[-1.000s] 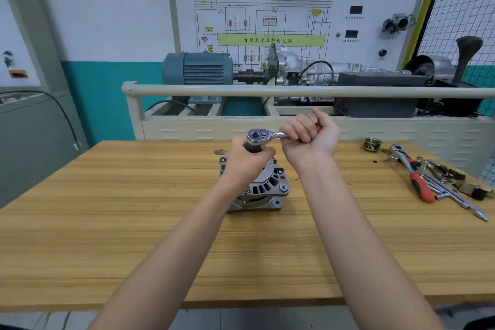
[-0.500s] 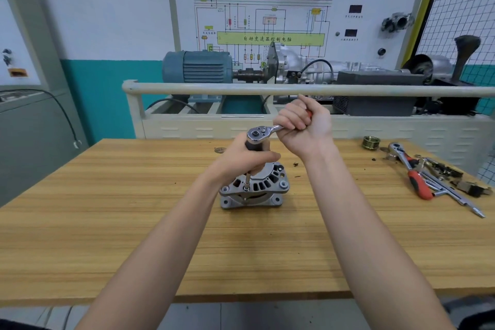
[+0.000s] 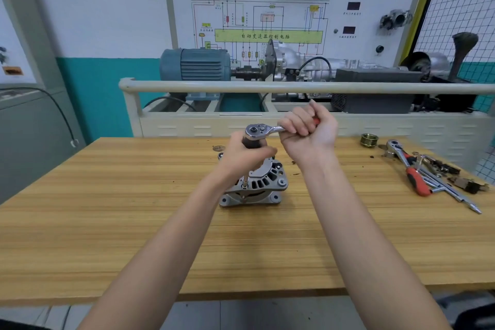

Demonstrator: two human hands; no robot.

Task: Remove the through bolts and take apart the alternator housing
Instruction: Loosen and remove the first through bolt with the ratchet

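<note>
Right hand fingers curl round the ratchet handle; left hand (above the alternator) apparently grips its socket.

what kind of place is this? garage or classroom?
Most likely an automotive training workshop, not a working garage. A wiring-diagram teaching board stands behind a motor-driven transmission rig, and an alternator sits on a wooden workbench with hand tools laid beside it.

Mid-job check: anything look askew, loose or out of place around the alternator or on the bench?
Nothing serious. The alternator sits flat, and the ratchet stands upright over a bolt near its left edge. Only some dark crumbs lie on the table, and the spare tools lie in a loose heap at the right.
</note>
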